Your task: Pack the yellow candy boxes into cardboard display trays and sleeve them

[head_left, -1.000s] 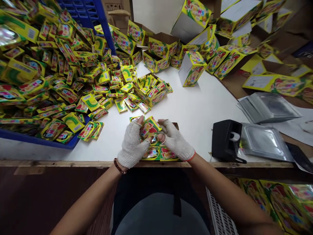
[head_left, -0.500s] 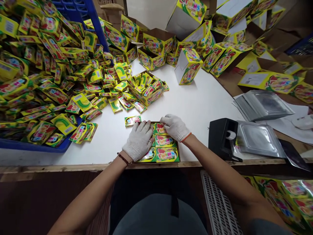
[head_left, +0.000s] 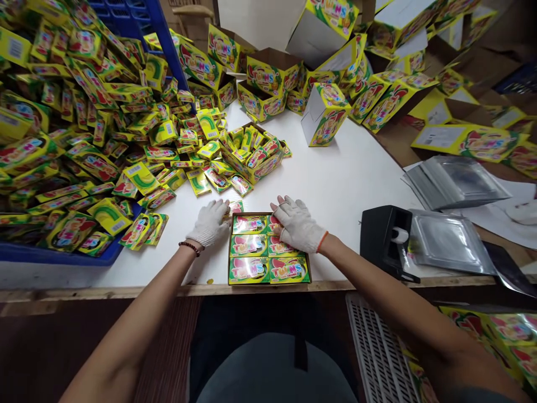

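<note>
Head view: The open box (head_left: 251,214) sits at the near edge of the table (head_left: 335,190), apparently for easy reach. Its packs (head_left: 249,270) lie flat in two columns, long axes left-to-right, lettering upright to the person. The hands are apart. The right hand (head_left: 298,224), fingers extended, lies over the right column's far packs, probably steadying them. The left hand (head_left: 210,222) reaches the left end of a loose pack (head_left: 237,207) beyond the box; whether it grips cannot be told.
</note>
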### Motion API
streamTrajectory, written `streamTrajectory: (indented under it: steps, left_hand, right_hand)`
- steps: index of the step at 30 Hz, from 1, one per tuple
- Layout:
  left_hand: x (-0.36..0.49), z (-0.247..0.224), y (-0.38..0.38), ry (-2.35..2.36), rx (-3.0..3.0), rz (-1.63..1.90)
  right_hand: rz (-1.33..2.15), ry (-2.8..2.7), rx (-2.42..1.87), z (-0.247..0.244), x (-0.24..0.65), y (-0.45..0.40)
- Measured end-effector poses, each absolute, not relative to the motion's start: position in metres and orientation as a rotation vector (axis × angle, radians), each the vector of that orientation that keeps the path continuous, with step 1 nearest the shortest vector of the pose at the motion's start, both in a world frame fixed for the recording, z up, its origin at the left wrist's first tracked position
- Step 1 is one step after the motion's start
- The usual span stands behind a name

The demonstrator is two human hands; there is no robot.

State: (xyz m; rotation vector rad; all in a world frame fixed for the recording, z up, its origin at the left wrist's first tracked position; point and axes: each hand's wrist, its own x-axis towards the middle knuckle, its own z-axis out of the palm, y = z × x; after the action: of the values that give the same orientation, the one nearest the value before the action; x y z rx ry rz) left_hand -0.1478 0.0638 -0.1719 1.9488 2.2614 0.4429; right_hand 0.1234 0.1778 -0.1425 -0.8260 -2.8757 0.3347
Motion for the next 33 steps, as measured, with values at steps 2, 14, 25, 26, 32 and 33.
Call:
streamTrajectory:
  steps: [2, 14, 25, 26, 32, 33]
  left_hand:
    - [-0.152, -0.179, 0.06, 2.24, 2.027, 0.355]
    - [-0.139, -0.181, -0.012, 2.361, 1.153, 1.26]
    - [-0.078, -0.135, -0.007, 2.118, 1.797, 1.364]
    - [-0.075, -0.133, -0.008, 2.115, 1.887, 1.353]
    - [-0.051, -0.126, -0.023, 2.049, 2.179, 1.325]
    - [-0.044, -0.125, -0.025, 2.091, 2.138, 1.369]
  right_hand:
    - [0.452, -2.691, -0.776, -0.142, 0.137, 0.182]
    - [-0.004, -3.018, -0.911, -0.124, 0.132, 0.114]
    - [0.154, -3.128, -0.922, -0.097, 0.114, 0.135]
    - [0.275, -3.082, -0.92, -0.096, 0.115, 0.138]
    - [1.294, -2.206, -0.782, -0.11, 0.124, 0.109]
    - [1.374, -2.123, -0.736, -0.113, 0.122, 0.098]
